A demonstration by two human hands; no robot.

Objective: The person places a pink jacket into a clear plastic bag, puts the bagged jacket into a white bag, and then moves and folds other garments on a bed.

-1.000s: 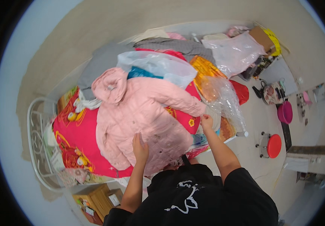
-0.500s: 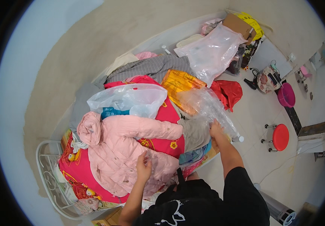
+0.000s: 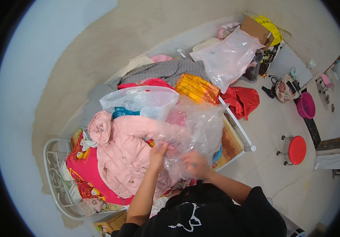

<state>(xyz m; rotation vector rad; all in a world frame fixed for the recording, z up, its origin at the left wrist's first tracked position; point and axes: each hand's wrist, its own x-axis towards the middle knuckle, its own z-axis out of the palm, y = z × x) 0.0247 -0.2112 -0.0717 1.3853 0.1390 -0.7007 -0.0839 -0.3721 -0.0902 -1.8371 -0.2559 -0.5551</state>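
While the right grip [image 3: 197, 164] holds clear plastic [image 3: 206, 125], teal packaging [image 3: 125, 113] bears lettering [image 3: 121, 111].

This looks like a bedroom in a home. A white metal bed [image 3: 236, 123] fills the middle, with a red patterned quilt [image 3: 79, 164] at its left end and a pink padded coat [image 3: 122, 154] spread on top. Off to the right, on a pale tiled floor [image 3: 264, 136], are a red stool on wheels [image 3: 297, 150], a magenta tub [image 3: 305, 106] and, farther off, a black hair dryer [image 3: 268, 93].
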